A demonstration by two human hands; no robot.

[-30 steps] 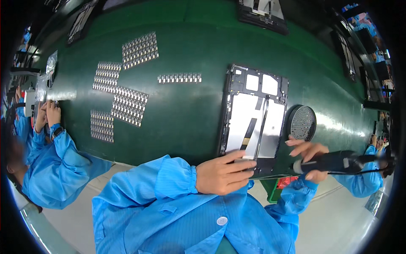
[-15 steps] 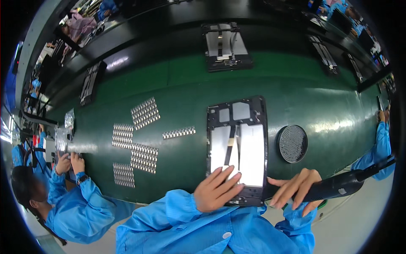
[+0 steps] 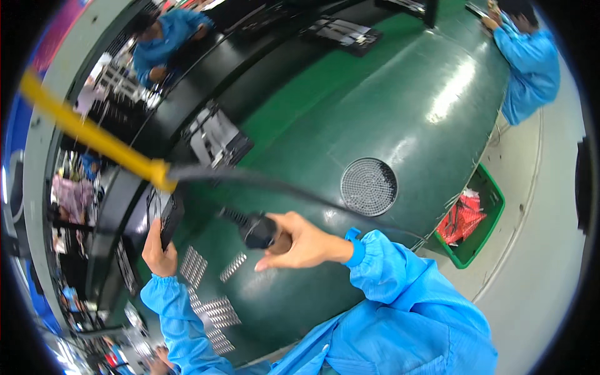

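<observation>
My left hand (image 3: 160,251) is reached out to the left and closed on the edge of an open tablet housing (image 3: 172,219), seen nearly edge-on at the dark raised strip. In front of me, above the green table, my right hand (image 3: 297,240) wraps round a black corded electric screwdriver (image 3: 259,231). Its ribbed cable end points up and left; the tip is hidden. Several sheets of small metallic parts (image 3: 215,311) lie below the left hand, with a short strip (image 3: 234,267) beside them. To the right sits a round tray (image 3: 369,186) with a grid of holes.
A black cable (image 3: 281,185) and a blurred yellow bar (image 3: 94,134) cross the view. More housings (image 3: 219,137) lie on the dark strip. A green bin (image 3: 494,206) with red bags stands right of the table (image 3: 350,119). Co-workers (image 3: 531,62) sit nearby.
The view has turned and tilted. My left hand has carried the tablet housing from the table in front of me to the far left. My right hand has lifted the screwdriver over the table.
</observation>
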